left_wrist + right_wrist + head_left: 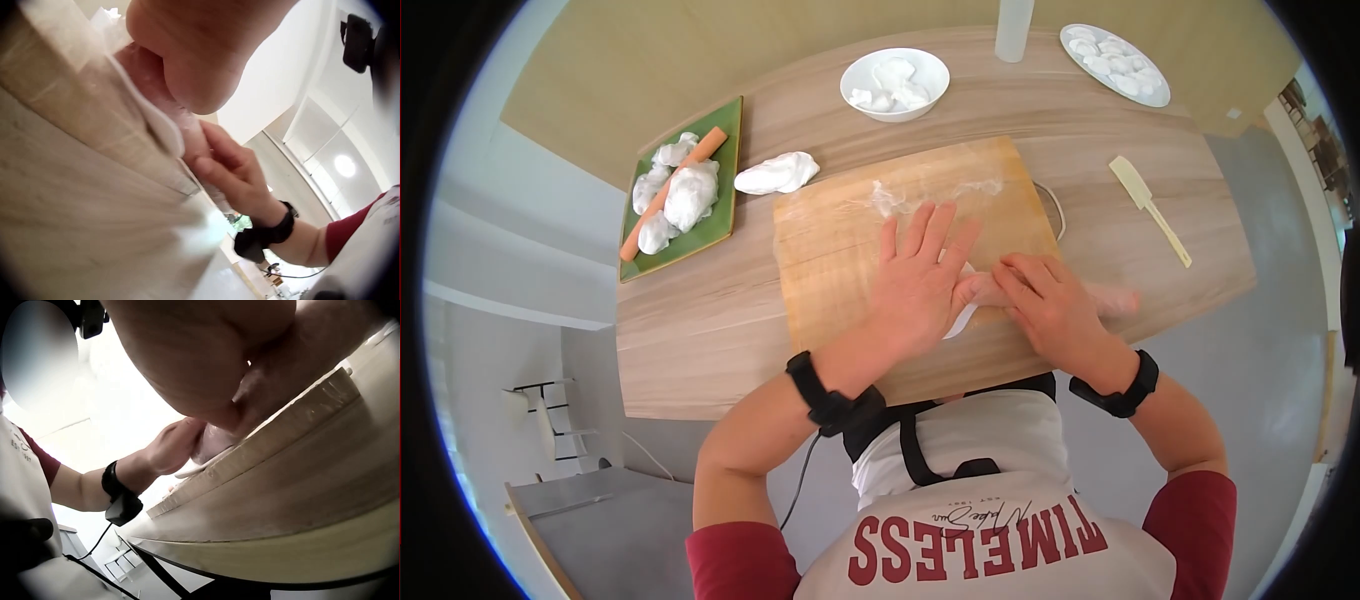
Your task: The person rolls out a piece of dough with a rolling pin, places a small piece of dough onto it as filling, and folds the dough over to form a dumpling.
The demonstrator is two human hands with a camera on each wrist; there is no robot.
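Observation:
My left hand (915, 290) lies with straight, spread fingers over the wooden board, its thumb side on one end of a pinkish rolling pin (1112, 300). Thumb and fingers of my right hand (1055, 310) pinch the same pin farther along. Under the pin a thin white sheet (962, 320) shows at the board's near part, mostly hidden by my left hand. In the left wrist view the sheet (164, 132) hangs slightly over the board's edge, and my right hand (240, 181) grips the pin (195, 140). The right wrist view shows my left hand (172, 447) against the pin (212, 442).
Crumpled clear film lies on the board (830, 250). Beyond are a white wrapped lump (778, 173), a bowl (856, 88) of white pieces, a bottle (1013, 30) and a plate (1164, 92). A green tray (722, 205) holds wrapped lumps; a cream spatula (1133, 182) lies right.

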